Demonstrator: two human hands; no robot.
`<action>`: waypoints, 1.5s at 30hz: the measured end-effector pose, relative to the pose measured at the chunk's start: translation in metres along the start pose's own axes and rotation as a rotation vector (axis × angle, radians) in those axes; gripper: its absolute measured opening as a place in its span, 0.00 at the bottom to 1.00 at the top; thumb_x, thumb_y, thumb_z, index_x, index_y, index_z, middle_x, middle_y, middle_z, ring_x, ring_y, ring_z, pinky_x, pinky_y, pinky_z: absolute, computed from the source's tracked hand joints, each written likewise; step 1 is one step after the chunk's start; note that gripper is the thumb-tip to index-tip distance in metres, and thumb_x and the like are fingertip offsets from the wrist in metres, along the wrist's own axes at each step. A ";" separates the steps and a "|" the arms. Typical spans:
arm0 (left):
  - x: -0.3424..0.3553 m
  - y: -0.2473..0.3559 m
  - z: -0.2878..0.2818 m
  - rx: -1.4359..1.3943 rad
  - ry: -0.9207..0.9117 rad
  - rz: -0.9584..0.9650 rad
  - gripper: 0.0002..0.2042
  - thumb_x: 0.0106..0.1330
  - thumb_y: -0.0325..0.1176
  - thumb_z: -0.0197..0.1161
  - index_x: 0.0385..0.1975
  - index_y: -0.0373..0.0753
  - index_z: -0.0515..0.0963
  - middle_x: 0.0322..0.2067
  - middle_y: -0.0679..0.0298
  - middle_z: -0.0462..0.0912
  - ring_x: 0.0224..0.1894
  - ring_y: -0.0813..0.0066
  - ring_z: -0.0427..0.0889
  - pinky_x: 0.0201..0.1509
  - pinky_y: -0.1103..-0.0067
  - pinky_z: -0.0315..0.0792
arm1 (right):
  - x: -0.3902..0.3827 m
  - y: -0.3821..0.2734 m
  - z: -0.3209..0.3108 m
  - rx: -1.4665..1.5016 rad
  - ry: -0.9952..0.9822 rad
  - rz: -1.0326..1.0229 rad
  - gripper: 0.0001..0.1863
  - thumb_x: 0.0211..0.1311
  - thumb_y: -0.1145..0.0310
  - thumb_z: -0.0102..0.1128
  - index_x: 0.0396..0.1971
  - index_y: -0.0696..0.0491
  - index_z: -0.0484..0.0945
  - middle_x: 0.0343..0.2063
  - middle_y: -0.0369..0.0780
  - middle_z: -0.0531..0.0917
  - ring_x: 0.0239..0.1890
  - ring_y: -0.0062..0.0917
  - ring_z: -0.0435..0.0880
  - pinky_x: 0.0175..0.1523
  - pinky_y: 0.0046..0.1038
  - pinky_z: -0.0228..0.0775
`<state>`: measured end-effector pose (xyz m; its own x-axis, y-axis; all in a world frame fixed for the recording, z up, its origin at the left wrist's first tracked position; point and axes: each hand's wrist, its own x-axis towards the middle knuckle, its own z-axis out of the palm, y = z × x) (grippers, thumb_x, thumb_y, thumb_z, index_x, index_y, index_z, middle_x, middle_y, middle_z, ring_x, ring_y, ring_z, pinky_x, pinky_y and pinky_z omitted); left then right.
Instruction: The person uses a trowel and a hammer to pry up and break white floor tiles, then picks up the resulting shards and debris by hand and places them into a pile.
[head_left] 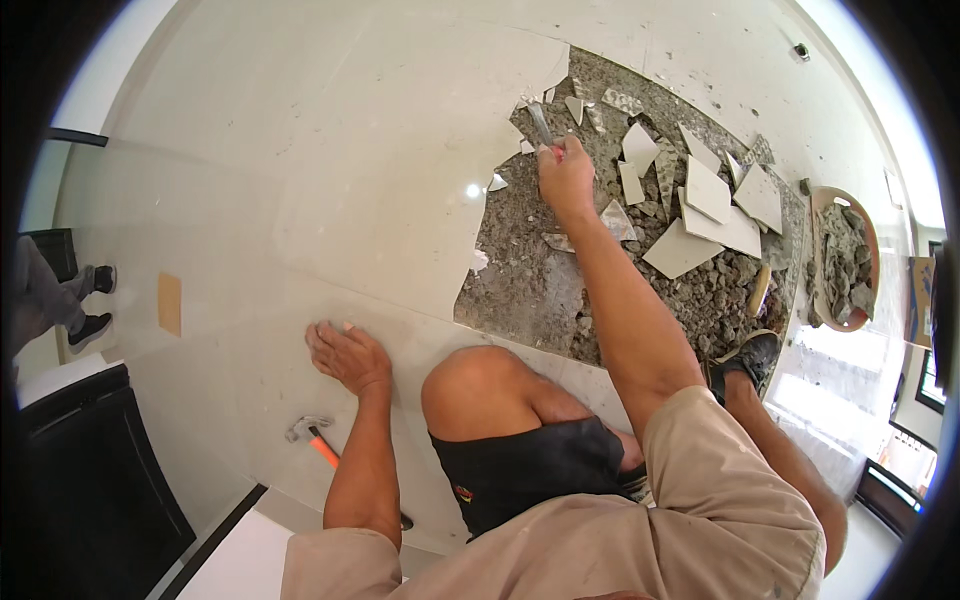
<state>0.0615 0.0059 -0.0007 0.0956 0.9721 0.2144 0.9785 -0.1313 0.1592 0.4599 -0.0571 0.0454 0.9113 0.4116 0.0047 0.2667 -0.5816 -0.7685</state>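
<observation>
My right hand (567, 180) is closed around the red grip of a metal-shafted tool (540, 122). The tool's far end meets the jagged edge of the pale floor tile (400, 180); its exact kind is hard to make out. Small white chips lie along that broken edge, beside rough exposed mortar (525, 270). On the intact tiles to the left, my left hand (350, 357) rests palm down with its fingers apart, holding nothing. A claw hammer (322, 444) with an orange and black handle lies near my left forearm, which partly covers it.
Broken tile pieces (707, 190) and rubble (690, 290) cover the dug-out patch at right. Beyond it stands a tan basin (872, 262) filled with debris. My bent knee (480, 390) is between my arms. At far left, another person's shoes (90, 332) show near a dark cabinet (100, 480).
</observation>
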 end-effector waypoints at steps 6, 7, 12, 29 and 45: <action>0.001 -0.003 -0.005 -0.020 -0.016 -0.002 0.23 0.77 0.39 0.50 0.65 0.31 0.66 0.71 0.48 0.63 0.77 0.53 0.56 0.79 0.55 0.47 | 0.003 0.019 -0.005 0.438 -0.002 0.190 0.09 0.73 0.64 0.59 0.43 0.54 0.77 0.23 0.36 0.79 0.15 0.19 0.69 0.19 0.25 0.58; -0.001 -0.001 -0.004 -0.022 -0.019 0.002 0.23 0.77 0.39 0.50 0.65 0.31 0.66 0.71 0.48 0.63 0.77 0.53 0.56 0.79 0.55 0.47 | 0.000 0.032 0.001 0.434 0.002 0.192 0.09 0.73 0.64 0.59 0.43 0.54 0.77 0.23 0.36 0.79 0.15 0.19 0.69 0.19 0.25 0.58; 0.001 -0.002 -0.004 -0.003 -0.036 0.007 0.23 0.77 0.39 0.49 0.65 0.30 0.65 0.71 0.46 0.62 0.77 0.53 0.56 0.79 0.56 0.47 | 0.004 0.024 0.018 0.161 0.071 -0.091 0.12 0.70 0.64 0.62 0.45 0.58 0.78 0.28 0.41 0.81 0.28 0.27 0.81 0.34 0.33 0.74; 0.005 -0.012 -0.007 0.048 0.004 0.013 0.22 0.75 0.38 0.50 0.64 0.32 0.66 0.70 0.49 0.63 0.74 0.53 0.60 0.77 0.56 0.51 | -0.032 -0.003 -0.019 0.151 0.068 -0.059 0.14 0.69 0.64 0.63 0.43 0.60 0.81 0.28 0.45 0.86 0.31 0.36 0.86 0.42 0.36 0.77; -0.002 0.002 0.003 0.029 -0.003 0.036 0.23 0.76 0.39 0.50 0.63 0.30 0.66 0.71 0.47 0.62 0.76 0.53 0.58 0.78 0.56 0.49 | 0.007 0.015 -0.015 0.061 0.002 -0.094 0.16 0.68 0.61 0.63 0.45 0.59 0.81 0.34 0.53 0.88 0.37 0.46 0.89 0.46 0.42 0.78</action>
<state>0.0636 0.0045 -0.0040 0.1311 0.9675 0.2163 0.9793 -0.1603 0.1233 0.4749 -0.0738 0.0436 0.8838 0.4610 0.0802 0.3318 -0.4965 -0.8021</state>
